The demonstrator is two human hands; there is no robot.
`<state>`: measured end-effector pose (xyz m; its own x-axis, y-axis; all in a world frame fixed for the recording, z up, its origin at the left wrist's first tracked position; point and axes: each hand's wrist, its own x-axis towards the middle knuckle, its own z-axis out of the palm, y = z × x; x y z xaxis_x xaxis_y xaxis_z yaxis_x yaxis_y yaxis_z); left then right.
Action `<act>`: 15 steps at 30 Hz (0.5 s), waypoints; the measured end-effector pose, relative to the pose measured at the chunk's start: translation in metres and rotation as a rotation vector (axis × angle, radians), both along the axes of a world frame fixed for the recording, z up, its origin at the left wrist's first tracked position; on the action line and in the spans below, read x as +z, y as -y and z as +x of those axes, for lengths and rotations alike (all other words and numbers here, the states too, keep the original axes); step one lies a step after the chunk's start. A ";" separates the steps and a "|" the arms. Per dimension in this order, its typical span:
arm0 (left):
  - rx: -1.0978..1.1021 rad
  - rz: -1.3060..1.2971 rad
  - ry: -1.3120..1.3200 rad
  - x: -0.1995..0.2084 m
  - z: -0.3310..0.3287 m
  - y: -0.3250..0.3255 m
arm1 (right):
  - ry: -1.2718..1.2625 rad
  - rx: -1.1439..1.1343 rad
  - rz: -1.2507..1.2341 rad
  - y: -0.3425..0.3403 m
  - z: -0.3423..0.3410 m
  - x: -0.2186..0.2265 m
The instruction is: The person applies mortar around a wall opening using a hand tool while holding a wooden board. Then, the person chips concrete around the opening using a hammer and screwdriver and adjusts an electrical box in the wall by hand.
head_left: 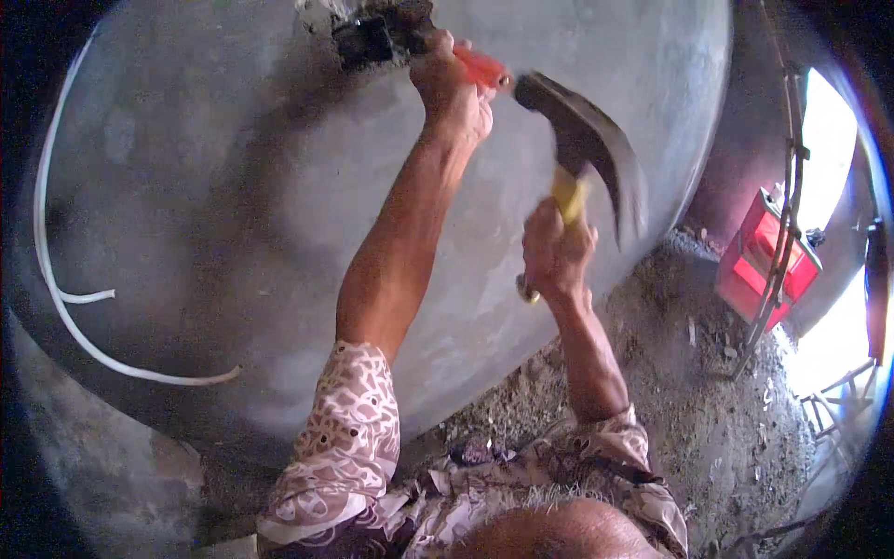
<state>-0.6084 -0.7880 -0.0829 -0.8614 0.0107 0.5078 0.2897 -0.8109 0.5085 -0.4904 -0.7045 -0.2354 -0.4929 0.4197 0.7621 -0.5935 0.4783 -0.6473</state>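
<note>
My left hand (pixel 445 93) is stretched up to a grey plastered wall (pixel 521 224), its fingers closed round a chisel's red-orange handle (pixel 480 67). The chisel's working end is hidden by the hand and the rough hole. Just left of that hand, a black electrical box (pixel 365 42) sits in the broken-out plaster. My right hand (pixel 559 244) grips a claw hammer (pixel 582 140) by its yellow handle. The hammer's striking face is close to the butt of the chisel; whether they touch I cannot tell. Its claw points down to the right, slightly blurred.
A white tube (pixel 43 200) curves along the left of the wall, with a short branch. Rubble and dirt cover the ground (pixel 698 382) at lower right. Beyond stand a red box (pixel 771 259) and thin metal rods (pixel 792 177) beside a bright opening.
</note>
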 end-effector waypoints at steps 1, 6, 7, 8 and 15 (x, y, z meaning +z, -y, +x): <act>-0.015 -0.006 0.003 -0.001 0.006 -0.007 | -0.136 0.137 -0.083 -0.017 -0.011 -0.021; 0.040 -0.112 -0.024 -0.031 0.035 -0.023 | -0.066 0.471 -0.446 -0.008 0.047 -0.004; 0.029 -0.126 -0.076 -0.033 0.043 -0.026 | -0.066 0.467 -0.446 -0.006 0.055 0.001; 0.016 -0.140 -0.127 -0.032 0.049 -0.027 | -0.102 0.330 -0.301 -0.005 0.061 0.005; -0.120 -0.109 -0.001 0.005 0.052 -0.043 | -0.048 0.030 -0.072 -0.012 0.103 0.018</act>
<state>-0.5564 -0.7450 -0.0783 -0.8499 0.1691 0.4991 0.1944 -0.7797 0.5952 -0.3871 -0.6930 -0.2178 -0.4694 0.4603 0.7535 -0.6379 0.4132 -0.6498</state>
